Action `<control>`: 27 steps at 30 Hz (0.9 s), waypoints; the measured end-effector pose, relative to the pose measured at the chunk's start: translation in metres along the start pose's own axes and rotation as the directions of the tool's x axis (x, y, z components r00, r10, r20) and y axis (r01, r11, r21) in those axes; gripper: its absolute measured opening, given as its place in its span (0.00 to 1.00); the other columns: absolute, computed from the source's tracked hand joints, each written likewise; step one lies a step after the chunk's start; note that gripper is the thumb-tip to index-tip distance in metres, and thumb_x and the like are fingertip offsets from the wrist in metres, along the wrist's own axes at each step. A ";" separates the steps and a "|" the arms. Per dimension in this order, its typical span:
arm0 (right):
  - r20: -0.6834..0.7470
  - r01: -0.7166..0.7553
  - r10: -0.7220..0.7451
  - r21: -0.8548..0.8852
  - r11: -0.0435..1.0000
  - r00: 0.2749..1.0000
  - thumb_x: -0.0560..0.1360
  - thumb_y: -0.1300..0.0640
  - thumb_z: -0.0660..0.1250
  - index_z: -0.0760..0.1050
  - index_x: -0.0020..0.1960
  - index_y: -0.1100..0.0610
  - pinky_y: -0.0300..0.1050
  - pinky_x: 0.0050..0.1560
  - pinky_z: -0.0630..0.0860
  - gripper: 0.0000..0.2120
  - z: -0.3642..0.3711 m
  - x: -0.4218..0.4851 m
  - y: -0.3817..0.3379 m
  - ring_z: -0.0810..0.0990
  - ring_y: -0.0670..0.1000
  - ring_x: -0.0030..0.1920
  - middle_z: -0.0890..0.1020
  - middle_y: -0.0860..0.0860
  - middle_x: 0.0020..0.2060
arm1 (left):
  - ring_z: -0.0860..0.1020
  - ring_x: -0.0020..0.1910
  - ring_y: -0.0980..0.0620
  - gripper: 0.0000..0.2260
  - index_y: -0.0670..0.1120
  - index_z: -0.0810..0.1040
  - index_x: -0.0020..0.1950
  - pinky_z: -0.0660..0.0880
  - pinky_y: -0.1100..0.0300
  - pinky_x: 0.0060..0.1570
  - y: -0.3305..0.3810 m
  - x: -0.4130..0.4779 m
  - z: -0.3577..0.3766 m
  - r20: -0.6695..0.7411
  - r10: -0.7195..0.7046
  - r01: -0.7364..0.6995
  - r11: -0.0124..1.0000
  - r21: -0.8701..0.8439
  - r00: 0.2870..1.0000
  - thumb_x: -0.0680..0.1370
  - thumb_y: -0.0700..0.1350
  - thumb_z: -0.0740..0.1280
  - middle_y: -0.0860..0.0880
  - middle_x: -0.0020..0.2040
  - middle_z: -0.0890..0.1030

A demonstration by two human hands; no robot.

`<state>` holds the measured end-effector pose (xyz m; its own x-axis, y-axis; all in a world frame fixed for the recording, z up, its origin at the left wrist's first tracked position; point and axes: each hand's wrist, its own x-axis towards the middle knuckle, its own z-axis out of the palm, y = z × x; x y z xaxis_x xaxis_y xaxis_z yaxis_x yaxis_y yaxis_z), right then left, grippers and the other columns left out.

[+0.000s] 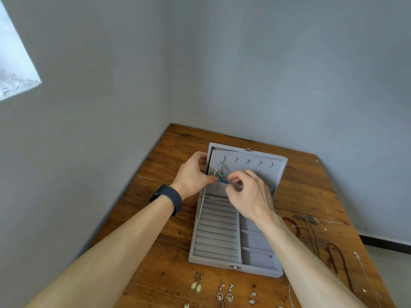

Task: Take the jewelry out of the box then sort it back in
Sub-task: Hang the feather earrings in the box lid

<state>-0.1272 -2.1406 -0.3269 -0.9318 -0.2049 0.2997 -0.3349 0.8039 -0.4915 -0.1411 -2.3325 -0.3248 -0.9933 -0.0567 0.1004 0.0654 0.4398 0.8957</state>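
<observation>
Step in hand: judged to be the sorting-back stage, since most pieces lie loose on the wooden table (311, 178) and one is being hung in the lid.
Task's thing: a turquoise beaded earring (221, 174), hanging in the left part of the raised lid (255, 172) of the grey velvet jewelry box (213, 262), at frame centre.
Long axis: vertical, its top at the leftmost hook (223, 158) and its dangles pointing down.
Left hand (191, 174): fingers curled round the lid's left edge, thumb tip touching the earring from the left.
Right hand (249, 194): thumb and forefinger pinch the earring's lower end from the right; the other fingers are loosely bent.
Key relation: the earring lies between the two hands, touching both. The hook is straight above the pinch, so any seating move runs upward along the lid.
Waiting pieces: cream teardrop earrings (196, 285) and heart earrings (225, 294) at the lower edge; necklaces (340, 261) at lower right.
</observation>
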 end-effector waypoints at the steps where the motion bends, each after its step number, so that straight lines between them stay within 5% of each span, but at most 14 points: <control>1: -0.012 0.022 -0.023 -0.029 0.999 1.000 0.73 0.43 0.68 0.79 0.52 0.45 0.45 0.44 0.77 0.10 0.001 -0.002 -0.004 0.79 0.45 0.46 0.77 0.41 0.48 | 0.77 0.51 0.59 0.29 0.49 0.72 0.68 0.72 0.72 0.40 0.000 0.000 0.000 -0.002 0.003 -0.003 1.000 0.001 1.000 0.69 0.43 0.79 0.59 0.54 0.75; 3: -0.019 0.065 -0.068 -0.135 0.989 0.997 0.73 0.37 0.68 0.78 0.50 0.46 0.45 0.42 0.75 0.14 0.004 -0.005 -0.012 0.78 0.47 0.42 0.78 0.42 0.46 | 0.77 0.54 0.56 0.29 0.49 0.72 0.68 0.71 0.70 0.44 0.000 0.000 -0.001 0.001 0.006 -0.006 1.000 0.003 1.000 0.69 0.43 0.79 0.58 0.55 0.76; 8: -0.078 0.108 -0.131 -0.247 0.963 0.988 0.77 0.48 0.67 0.81 0.50 0.49 0.46 0.40 0.76 0.08 0.005 -0.005 -0.014 0.83 0.55 0.42 0.81 0.46 0.46 | 0.76 0.47 0.64 0.30 0.50 0.71 0.68 0.71 0.72 0.38 0.002 -0.002 -0.002 0.010 -0.003 0.002 1.000 0.017 1.000 0.70 0.44 0.79 0.62 0.52 0.74; 15: -0.065 0.129 -0.156 -0.306 0.943 0.986 0.75 0.39 0.68 0.81 0.53 0.50 0.46 0.39 0.75 0.16 0.008 -0.004 -0.018 0.82 0.55 0.41 0.80 0.47 0.46 | 0.76 0.48 0.61 0.30 0.49 0.71 0.69 0.71 0.71 0.41 0.003 -0.001 -0.002 0.015 -0.001 0.000 1.000 0.023 1.000 0.70 0.43 0.79 0.58 0.55 0.76; 21: -0.055 0.149 -0.163 -0.201 0.968 0.985 0.79 0.50 0.66 0.82 0.52 0.51 0.50 0.38 0.80 0.08 0.003 -0.002 -0.012 0.83 0.56 0.41 0.81 0.47 0.46 | 0.76 0.47 0.64 0.28 0.50 0.72 0.68 0.71 0.72 0.40 0.002 -0.001 -0.004 0.020 -0.009 0.009 1.000 0.023 1.000 0.71 0.43 0.79 0.61 0.52 0.75; 27: -0.073 0.106 -0.120 -0.173 0.979 0.990 0.77 0.52 0.69 0.80 0.50 0.47 0.46 0.38 0.79 0.03 -0.006 0.003 -0.003 0.83 0.52 0.43 0.83 0.44 0.46 | 0.78 0.52 0.57 0.28 0.50 0.72 0.68 0.73 0.69 0.45 0.002 -0.001 -0.003 0.011 -0.014 0.014 1.000 0.021 1.000 0.71 0.42 0.78 0.58 0.55 0.76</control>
<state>-0.1282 -2.1404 -0.3197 -0.8722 -0.2584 0.4154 -0.4021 0.8623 -0.3077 -0.1395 -2.3339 -0.3221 -0.9951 -0.0533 0.0827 0.0493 0.4575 0.8879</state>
